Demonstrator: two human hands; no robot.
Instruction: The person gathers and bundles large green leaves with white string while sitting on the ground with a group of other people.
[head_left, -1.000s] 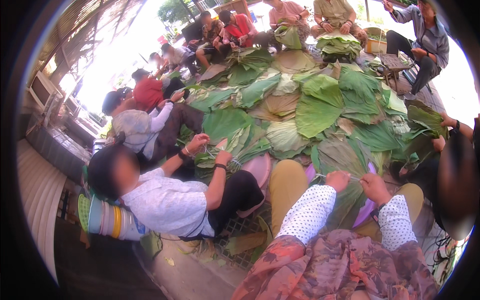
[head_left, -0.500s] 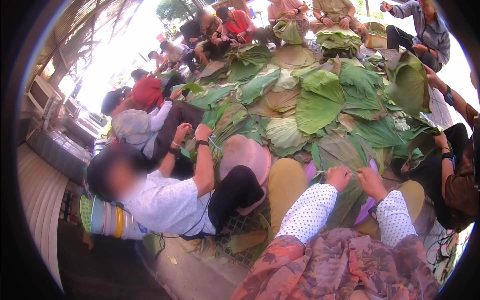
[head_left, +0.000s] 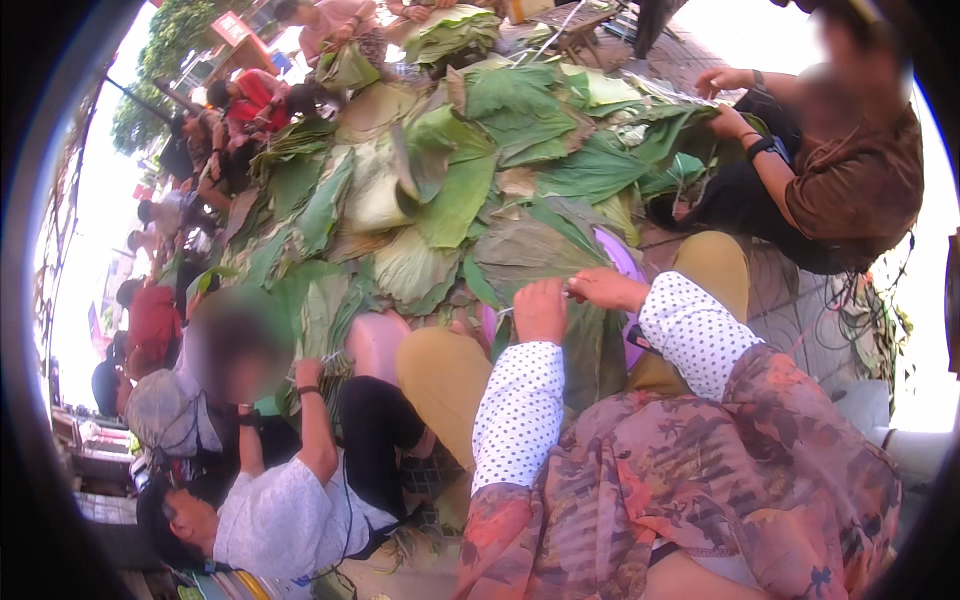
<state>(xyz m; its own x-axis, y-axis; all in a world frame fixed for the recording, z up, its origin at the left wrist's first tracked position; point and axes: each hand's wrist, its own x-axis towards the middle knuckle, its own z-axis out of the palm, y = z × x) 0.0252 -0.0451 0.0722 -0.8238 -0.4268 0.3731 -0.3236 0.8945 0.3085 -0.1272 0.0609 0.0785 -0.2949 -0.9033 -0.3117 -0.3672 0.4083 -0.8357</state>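
My left hand (head_left: 540, 308) and my right hand (head_left: 608, 288) are both closed, knuckles up and nearly touching, above a bundle of dried lotus leaves (head_left: 588, 365) between my knees. A thin whitish string (head_left: 506, 311) shows beside the left fingers, and both hands seem to grip it; its course between them is mostly hidden. Under the bundle, a purple basin (head_left: 622, 258) shows its rim. Just beyond my hands, the large pile of flattened lotus leaves (head_left: 530, 250) begins, green and brownish.
At my left sits a person in a white shirt (head_left: 290, 515), with a pink basin (head_left: 375, 345) by their knees. A person in brown (head_left: 850, 190) works at the pile's right. Others sit around the far side. Cables (head_left: 850, 315) lie on paving at right.
The view has swung to the right, so the pile and neighbours sit further left. My hands have come closer together over the bundle. The person at right now has hands at the pile's edge.
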